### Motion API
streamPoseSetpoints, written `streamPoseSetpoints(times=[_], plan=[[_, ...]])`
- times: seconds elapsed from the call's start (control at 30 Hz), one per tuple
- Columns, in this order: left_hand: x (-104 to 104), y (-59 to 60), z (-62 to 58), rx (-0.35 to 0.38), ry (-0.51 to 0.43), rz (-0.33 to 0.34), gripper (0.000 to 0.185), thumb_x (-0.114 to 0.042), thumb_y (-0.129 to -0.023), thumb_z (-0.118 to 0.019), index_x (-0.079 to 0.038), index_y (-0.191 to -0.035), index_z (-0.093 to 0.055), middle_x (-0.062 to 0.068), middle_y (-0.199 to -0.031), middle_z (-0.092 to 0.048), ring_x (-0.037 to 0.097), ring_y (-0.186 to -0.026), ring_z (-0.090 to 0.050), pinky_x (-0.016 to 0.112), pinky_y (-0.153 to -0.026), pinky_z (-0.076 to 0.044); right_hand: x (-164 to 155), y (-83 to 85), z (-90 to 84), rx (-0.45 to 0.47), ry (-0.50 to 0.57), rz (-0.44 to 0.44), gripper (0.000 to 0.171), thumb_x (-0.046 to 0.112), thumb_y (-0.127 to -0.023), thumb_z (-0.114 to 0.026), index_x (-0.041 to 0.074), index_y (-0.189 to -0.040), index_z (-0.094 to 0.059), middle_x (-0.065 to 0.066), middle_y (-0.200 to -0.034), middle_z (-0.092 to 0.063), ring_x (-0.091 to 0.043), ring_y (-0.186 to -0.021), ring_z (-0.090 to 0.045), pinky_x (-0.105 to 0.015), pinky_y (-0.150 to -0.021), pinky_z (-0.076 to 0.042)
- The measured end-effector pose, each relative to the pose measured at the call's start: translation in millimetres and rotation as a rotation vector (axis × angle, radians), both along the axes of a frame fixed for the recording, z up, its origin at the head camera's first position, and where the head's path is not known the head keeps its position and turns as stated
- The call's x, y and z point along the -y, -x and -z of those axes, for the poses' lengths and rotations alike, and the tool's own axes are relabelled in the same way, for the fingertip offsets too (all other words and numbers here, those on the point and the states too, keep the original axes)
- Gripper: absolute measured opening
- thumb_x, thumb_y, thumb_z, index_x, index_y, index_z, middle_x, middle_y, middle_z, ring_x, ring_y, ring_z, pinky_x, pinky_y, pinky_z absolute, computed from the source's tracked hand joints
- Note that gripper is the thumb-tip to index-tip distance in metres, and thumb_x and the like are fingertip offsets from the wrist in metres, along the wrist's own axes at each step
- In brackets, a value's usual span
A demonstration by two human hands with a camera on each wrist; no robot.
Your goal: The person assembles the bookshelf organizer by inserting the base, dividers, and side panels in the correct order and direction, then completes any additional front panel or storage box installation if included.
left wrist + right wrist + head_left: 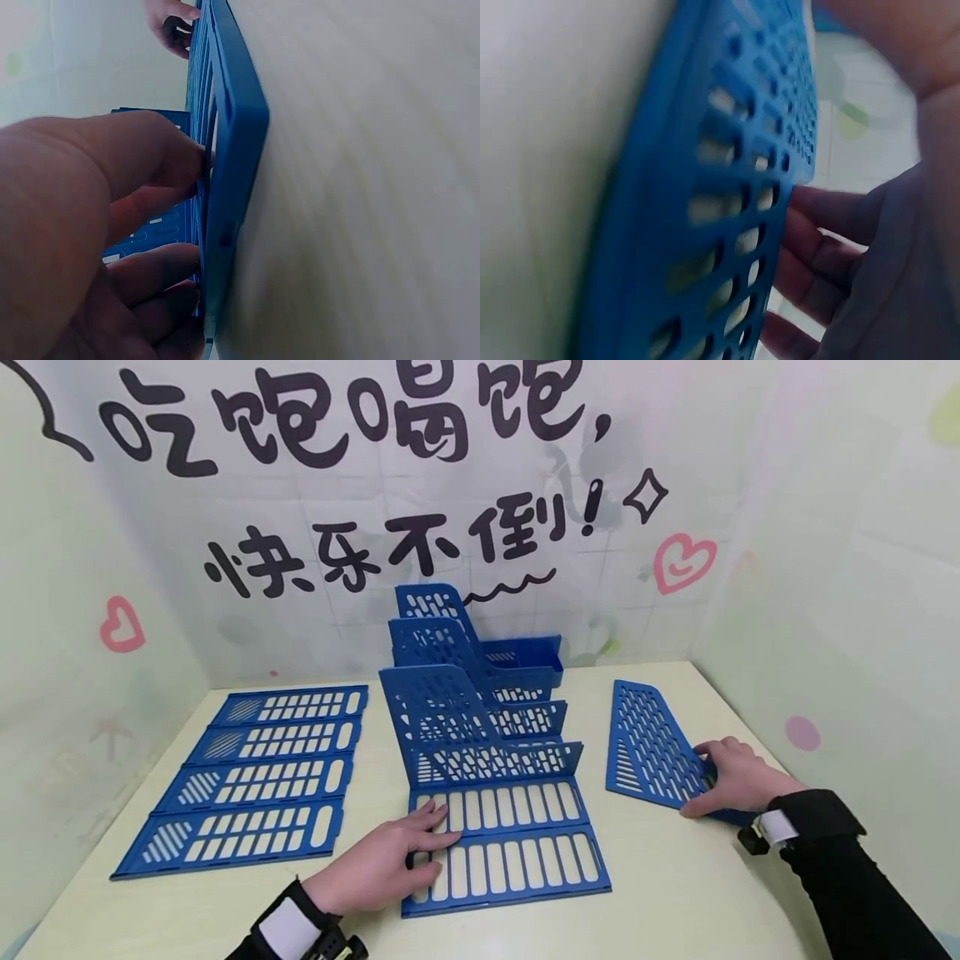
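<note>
At the right of the head view, my right hand (738, 777) grips a blue perforated side panel (645, 747) with a slanted edge, thumb on its near edge and fingers across the far one. The right wrist view shows fingers (810, 270) along the edge of that panel (727, 187). My left hand (393, 860) rests on the left end of a flat blue slotted base (517, 836) in the middle of the table. Behind it, upright side panels (442, 714) of a partly assembled file rack stand in a row, joined to the base.
Several flat blue slotted panels (247, 785) lie in a column on the left of the pale table (675, 885). A blue tray-like part (525, 660) sits at the rack's back. A printed wall covering (465, 552) borders the table behind and on both sides.
</note>
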State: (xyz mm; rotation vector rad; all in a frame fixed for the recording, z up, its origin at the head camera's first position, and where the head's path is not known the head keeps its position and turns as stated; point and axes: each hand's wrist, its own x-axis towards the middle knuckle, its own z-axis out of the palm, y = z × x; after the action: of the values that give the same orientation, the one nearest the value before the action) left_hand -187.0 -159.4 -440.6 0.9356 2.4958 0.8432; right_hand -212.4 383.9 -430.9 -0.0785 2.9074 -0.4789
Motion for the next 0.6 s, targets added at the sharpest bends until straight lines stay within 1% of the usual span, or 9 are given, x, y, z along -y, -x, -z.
streamPoseSetpoints(times=[0.1, 0.2, 0.33, 0.5, 0.6], plan=[[-0.5, 0.5, -0.4, -0.005, 0.007, -0.001, 0.045, -0.020, -0.106, -0.070, -0.014, -0.151, -0.068, 0.020, -0.173, -0.043, 0.048, -0.165, -0.031, 0.068, -0.124, -0.037, -0.2, -0.8, 0.6, -0.035, -0.006, -0.027, 0.109, 0.052, -0.070, -0.099, -0.014, -0.143, -0.054, -0.035, -0.133, -0.055, -0.046, -0.116, -0.052, -0.062, -0.099, -0.052], [-0.6, 0.2, -1.1, -0.003, 0.009, -0.013, 0.045, -0.020, -0.106, -0.070, -0.014, -0.151, -0.068, 0.020, -0.173, -0.043, 0.048, -0.165, -0.031, 0.068, -0.124, -0.037, 1.0, 0.7, 1.0, -0.067, -0.001, -0.053, 0.104, 0.049, -0.068, -0.100, -0.014, -0.137, -0.055, -0.031, -0.126, -0.056, -0.044, -0.111, -0.053, -0.060, -0.097, -0.051], [-0.7, -0.9, -0.6, 0.010, 0.001, -0.016, 0.045, -0.020, -0.106, -0.071, -0.013, -0.150, -0.069, 0.020, -0.173, -0.044, 0.049, -0.165, -0.030, 0.069, -0.125, -0.035, 2.0, 1.7, 2.3, -0.090, 0.008, -0.056, 0.105, 0.050, -0.064, -0.103, -0.011, -0.133, -0.052, -0.027, -0.123, -0.057, -0.040, -0.108, -0.053, -0.059, -0.096, -0.049], [-0.6, -1.7, 0.4, 0.011, 0.000, -0.014, 0.045, -0.020, -0.106, -0.071, -0.014, -0.150, -0.068, 0.020, -0.173, -0.043, 0.049, -0.165, -0.029, 0.069, -0.125, -0.036, 4.4, 1.9, 0.9, -0.129, 0.000, -0.082, 0.120, 0.054, -0.061, -0.105, -0.010, -0.145, -0.047, -0.027, -0.126, -0.059, -0.040, -0.113, -0.053, -0.060, -0.095, -0.042], [-0.8, -1.5, 0.6, 0.010, 0.002, -0.014, 0.045, -0.021, -0.106, -0.071, -0.015, -0.151, -0.068, 0.020, -0.173, -0.043, 0.049, -0.165, -0.029, 0.069, -0.125, -0.035, 5.5, 1.8, -0.9, -0.125, 0.025, -0.075, 0.128, 0.053, -0.062, -0.106, -0.012, -0.151, -0.042, -0.029, -0.127, -0.060, -0.042, -0.113, -0.056, -0.062, -0.097, -0.045]])
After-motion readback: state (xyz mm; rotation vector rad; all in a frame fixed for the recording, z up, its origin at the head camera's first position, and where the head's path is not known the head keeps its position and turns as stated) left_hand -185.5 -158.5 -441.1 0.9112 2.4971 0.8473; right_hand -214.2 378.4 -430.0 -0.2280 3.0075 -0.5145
